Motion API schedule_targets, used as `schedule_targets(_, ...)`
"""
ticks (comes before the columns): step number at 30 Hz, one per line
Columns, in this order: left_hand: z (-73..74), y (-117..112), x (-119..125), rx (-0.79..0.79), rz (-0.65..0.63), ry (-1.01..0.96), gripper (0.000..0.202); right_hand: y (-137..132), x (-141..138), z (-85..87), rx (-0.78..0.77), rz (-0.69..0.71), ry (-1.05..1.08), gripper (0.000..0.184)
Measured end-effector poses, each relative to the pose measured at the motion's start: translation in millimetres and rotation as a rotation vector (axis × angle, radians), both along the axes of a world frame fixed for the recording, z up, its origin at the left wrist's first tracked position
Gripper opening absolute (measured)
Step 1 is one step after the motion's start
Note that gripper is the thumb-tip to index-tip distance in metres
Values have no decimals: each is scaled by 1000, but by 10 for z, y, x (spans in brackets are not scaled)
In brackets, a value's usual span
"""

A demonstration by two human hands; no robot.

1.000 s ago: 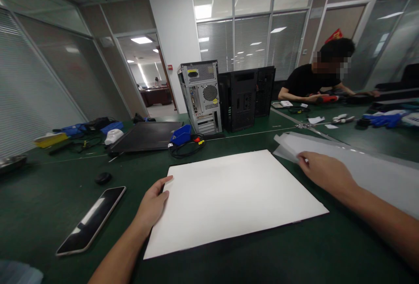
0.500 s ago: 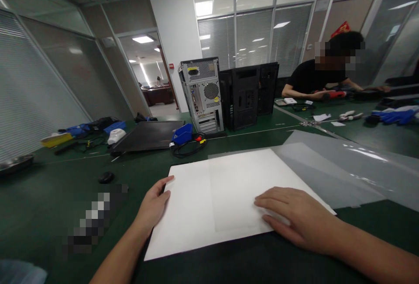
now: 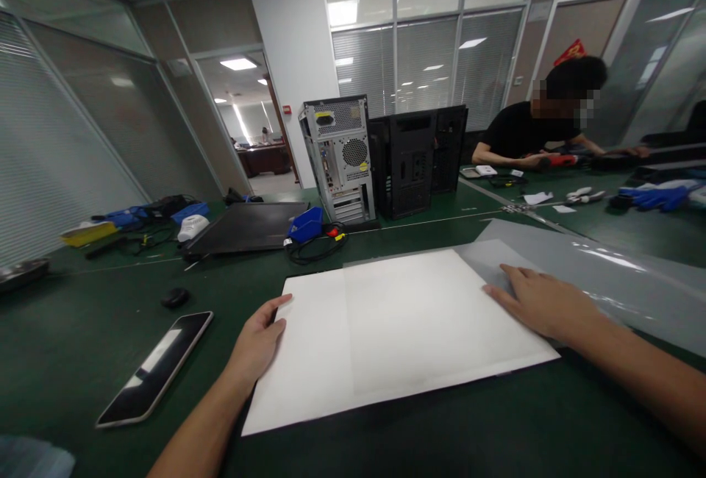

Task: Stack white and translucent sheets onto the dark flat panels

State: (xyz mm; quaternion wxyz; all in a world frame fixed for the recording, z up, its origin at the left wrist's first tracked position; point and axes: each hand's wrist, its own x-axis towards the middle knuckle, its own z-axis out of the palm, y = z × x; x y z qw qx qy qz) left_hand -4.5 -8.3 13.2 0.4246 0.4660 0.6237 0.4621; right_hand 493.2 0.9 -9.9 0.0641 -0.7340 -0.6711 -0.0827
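Observation:
A large white sheet (image 3: 314, 345) lies flat in front of me, with a thin translucent film (image 3: 408, 316) covering most of its right part. My left hand (image 3: 259, 338) grips the sheet's left edge between thumb and fingers. At the right edge rests my right hand (image 3: 543, 301), fingers stretched out over the border between the sheet and a bigger clear plastic sheet (image 3: 573, 261) beside it. A dark edge shows just under the white sheet; what it belongs to is hidden.
A phone (image 3: 157, 368) and a small black round object (image 3: 175, 297) lie left on the green table (image 3: 71, 316). Behind stand a computer case (image 3: 339, 162) and black cases (image 3: 411, 162). A flat dark panel (image 3: 248, 228) lies back left. A co-worker (image 3: 512, 132) leans over the table at right.
My right hand has moved right and away from me, from the middle of the white sheet to its right edge. The film's left edge sits slightly further left. My left hand keeps its grip.

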Motion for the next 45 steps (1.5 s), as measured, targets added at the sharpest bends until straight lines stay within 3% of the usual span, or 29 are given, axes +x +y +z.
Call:
schedule_targets(10,-69,32,-86,35,-17,87,55,-279,-594,252,16,151,-31,77)
schedule_targets(19,-109,36,-134,62,-83,156,64,-322,-697,219,132,292,-73,66)
schedule_targets(29,-76,22,-59,46,-58,5,62,-311,-686,212,120,418,33,59)
schedule_targets(35,-58,24,-20,42,-28,26,58,-95,-392,153,54,430,109,50)
schedule_targets(42,-28,7,11,20,-2,50,59,313,484,-109,103,82,63,71)
schedule_targets(45,-47,12,-5,8,-2,46,60,377,695,-217,60,19,52,70)
